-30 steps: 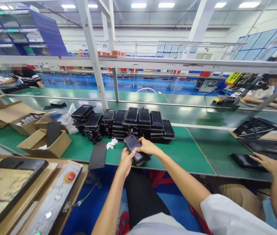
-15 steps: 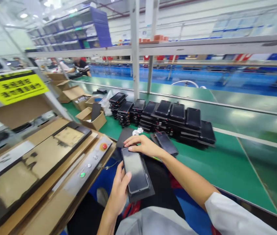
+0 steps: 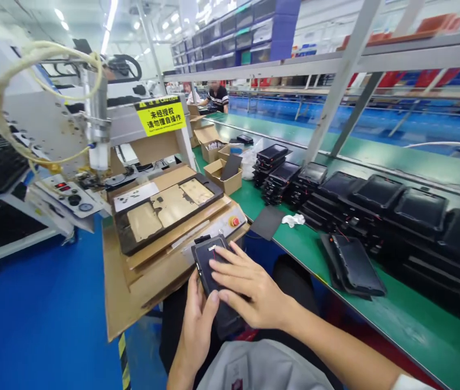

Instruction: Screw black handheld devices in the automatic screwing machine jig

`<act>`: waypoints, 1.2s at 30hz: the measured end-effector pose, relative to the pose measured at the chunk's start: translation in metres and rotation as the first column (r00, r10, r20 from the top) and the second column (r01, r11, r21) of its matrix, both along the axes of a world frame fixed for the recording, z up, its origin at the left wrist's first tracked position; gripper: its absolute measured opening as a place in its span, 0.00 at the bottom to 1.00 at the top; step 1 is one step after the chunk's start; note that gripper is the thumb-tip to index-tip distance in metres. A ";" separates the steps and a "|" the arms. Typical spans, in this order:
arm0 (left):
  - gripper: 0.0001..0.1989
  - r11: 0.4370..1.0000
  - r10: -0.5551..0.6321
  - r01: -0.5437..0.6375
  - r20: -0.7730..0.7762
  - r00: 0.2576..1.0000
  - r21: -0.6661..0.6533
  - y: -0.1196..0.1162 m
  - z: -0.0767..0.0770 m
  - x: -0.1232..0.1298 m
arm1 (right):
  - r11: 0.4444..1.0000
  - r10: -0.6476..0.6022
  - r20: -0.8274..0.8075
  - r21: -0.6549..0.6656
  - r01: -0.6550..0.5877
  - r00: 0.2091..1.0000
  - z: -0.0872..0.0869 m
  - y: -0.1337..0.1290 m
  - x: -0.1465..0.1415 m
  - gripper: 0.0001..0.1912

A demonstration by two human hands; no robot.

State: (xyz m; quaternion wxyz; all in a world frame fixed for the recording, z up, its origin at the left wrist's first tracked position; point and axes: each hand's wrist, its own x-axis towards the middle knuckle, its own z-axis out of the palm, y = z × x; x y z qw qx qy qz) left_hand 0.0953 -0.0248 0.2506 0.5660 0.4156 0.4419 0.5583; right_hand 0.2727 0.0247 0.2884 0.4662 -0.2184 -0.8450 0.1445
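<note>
A black rugged handheld device [image 3: 209,268] with a thin red wire on its face sits in my hands, above my lap. My left hand [image 3: 198,325] grips it from below and the side. The fingers of my right hand [image 3: 250,287] lie across its face, covering the lower part. A dark flat pad [image 3: 225,319] shows beneath the device. Close by on the green workbench [image 3: 425,330], a similar black device [image 3: 352,265] lies apart from rows of stacked black devices [image 3: 376,222].
To my left stands a dispensing machine [image 3: 96,119] with a yellow caution sign [image 3: 160,115] and a fixture tray [image 3: 165,211]. A cardboard box [image 3: 222,176], black pad [image 3: 268,222] and white cloth [image 3: 293,220] are on the bench. A co-worker [image 3: 216,96] sits far off.
My view has swung left, bringing the machine into sight. The held device now shows a dark face with a red wire instead of glass, and my right hand has moved across it.
</note>
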 end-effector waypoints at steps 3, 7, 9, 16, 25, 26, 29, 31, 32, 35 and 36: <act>0.40 0.997 0.072 -0.070 -0.082 0.994 0.028 -0.003 0.018 -0.010 | 0.980 -0.110 -0.231 -0.186 0.067 0.967 0.005 -0.010 -0.010 0.21; 0.47 0.995 0.098 -0.092 -0.160 0.982 0.048 -0.006 0.028 -0.027 | 0.723 -0.217 -0.264 -0.690 -0.027 0.940 0.012 0.008 -0.023 0.20; 0.47 0.995 0.095 -0.089 -0.206 0.974 0.040 -0.008 0.027 -0.036 | 0.570 -0.083 -0.230 -0.809 -0.143 0.970 0.019 0.025 -0.029 0.21; 0.43 0.993 0.114 -0.112 -0.186 0.976 0.022 -0.012 0.011 -0.048 | 0.257 0.175 -0.374 -0.876 -0.409 0.911 0.035 0.058 -0.055 0.25; 0.36 0.956 0.274 -0.284 -0.128 0.953 -0.071 -0.026 -0.020 -0.087 | -0.014 0.191 -0.440 -0.895 -0.446 0.878 0.025 0.102 -0.087 0.26; 0.36 0.941 0.311 -0.323 -0.117 0.943 -0.099 -0.032 -0.029 -0.092 | -0.023 0.169 -0.467 -0.882 -0.470 0.868 0.026 0.112 -0.093 0.27; 0.38 0.902 0.367 -0.381 -0.102 0.925 -0.203 -0.047 -0.066 -0.101 | 0.025 0.109 -0.557 -0.826 -0.563 0.823 0.038 0.150 -0.120 0.32; 0.40 0.897 0.355 -0.365 -0.085 0.931 -0.249 -0.052 -0.098 -0.100 | 0.085 0.109 -0.582 -0.802 -0.591 0.806 0.049 0.178 -0.144 0.36; 0.40 0.896 0.352 -0.355 -0.061 0.934 -0.266 -0.053 -0.114 -0.098 | 0.115 0.129 -0.579 -0.798 -0.592 0.805 0.054 0.192 -0.157 0.36; 0.37 0.890 0.382 -0.342 0.082 0.921 -0.302 -0.049 -0.160 -0.088 | 0.220 0.209 -0.526 -0.796 -0.564 0.825 0.060 0.232 -0.198 0.33; 0.35 0.890 0.385 -0.331 0.129 0.914 -0.315 -0.047 -0.173 -0.085 | 0.249 0.224 -0.499 -0.801 -0.544 0.837 0.059 0.244 -0.211 0.34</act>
